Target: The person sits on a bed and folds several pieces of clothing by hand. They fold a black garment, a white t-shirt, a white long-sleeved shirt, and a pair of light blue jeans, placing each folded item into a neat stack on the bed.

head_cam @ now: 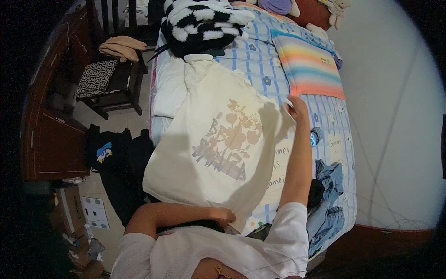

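A cream T-shirt (195, 129) with a brown flower and lettering print lies spread over the near part of a bed, its collar pointing away from me. My right hand (297, 108) is closed on the edge of the shirt's right sleeve and lifts it a little. At the shirt's bottom hem, my left hand (224, 217) grips the fabric close to my body; its fingertips are partly hidden. Folded white cloth (170, 90) lies beside the shirt on the left.
A black-and-white fleece blanket (205, 24) and a rainbow-striped pillow (310, 69) lie farther up the bed. Crumpled denim (325, 212) is at the right. Dark clothing (118, 167) hangs at the bed's left, near a wooden chair (122, 82). A wall (386, 104) borders the right.
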### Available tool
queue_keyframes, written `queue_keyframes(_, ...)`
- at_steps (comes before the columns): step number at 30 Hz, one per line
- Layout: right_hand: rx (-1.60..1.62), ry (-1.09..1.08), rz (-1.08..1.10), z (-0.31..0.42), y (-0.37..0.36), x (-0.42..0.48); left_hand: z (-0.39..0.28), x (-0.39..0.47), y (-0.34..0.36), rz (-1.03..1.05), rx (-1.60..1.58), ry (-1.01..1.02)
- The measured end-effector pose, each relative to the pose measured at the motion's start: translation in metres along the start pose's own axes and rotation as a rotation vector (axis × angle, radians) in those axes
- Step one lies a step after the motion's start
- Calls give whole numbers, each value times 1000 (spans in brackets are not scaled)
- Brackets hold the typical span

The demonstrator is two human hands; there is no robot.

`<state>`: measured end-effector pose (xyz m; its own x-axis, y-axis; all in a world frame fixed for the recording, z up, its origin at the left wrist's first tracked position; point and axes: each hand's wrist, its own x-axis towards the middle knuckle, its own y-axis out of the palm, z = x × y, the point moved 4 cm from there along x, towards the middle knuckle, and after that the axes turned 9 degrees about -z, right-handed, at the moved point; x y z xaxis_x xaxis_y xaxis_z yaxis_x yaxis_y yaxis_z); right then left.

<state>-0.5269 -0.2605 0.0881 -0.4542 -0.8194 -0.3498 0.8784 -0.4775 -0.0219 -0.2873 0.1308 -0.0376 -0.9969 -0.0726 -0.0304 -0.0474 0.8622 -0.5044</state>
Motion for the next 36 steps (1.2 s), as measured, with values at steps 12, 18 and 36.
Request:
queue_keyframes(12, -389, -172, 121, -33, -17, -95, -25, -35, -53, -168, -89, -289)
queue_keyframes(18, -375, 72, 234, -167, -109, -256, -13, -39, -71, -295, -70, -437)
queue_keyframes(36, -819, -274, 400, -194, 24, -438, 41, -83, -70, -472, -992, -794)
